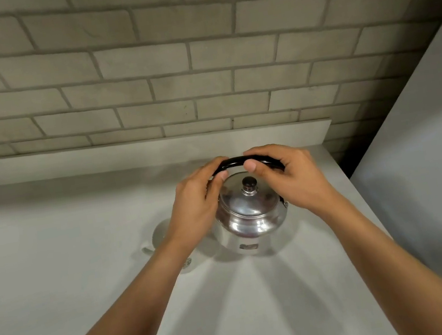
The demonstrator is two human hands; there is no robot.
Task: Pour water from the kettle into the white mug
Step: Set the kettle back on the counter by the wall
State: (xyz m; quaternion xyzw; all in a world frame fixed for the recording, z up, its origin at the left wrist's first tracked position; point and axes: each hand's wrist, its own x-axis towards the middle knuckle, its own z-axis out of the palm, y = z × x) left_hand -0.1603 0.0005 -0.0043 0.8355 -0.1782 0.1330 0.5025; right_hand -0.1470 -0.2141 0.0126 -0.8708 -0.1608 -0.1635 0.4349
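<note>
Head view, the only one I have: both my hands are curled shut on the kettle's black handle [235, 162], my left hand [194, 200] wrapped over its left end and my right hand [288, 177] over its right end, thumbs tucked under the bar. The kettle [250, 214] sits just below my hands on the grey table [72, 277], upright as far as I can tell, its lid [244, 201] and dark knob [249, 182] between my thumbs. The white mug [159, 235] stands on the table just left of and below my left hand, my left wrist hiding most of it, so I cannot see its mouth or where the spout points. That is the main risk, I think: tipping blind toward a mug under my own forearm could send water onto the table or knock the mug over. The lid looks loose-fitting and could slide off on a steep tilt. Steam or a hot shell near my knuckles could make me flinch and slacken my grip.
</note>
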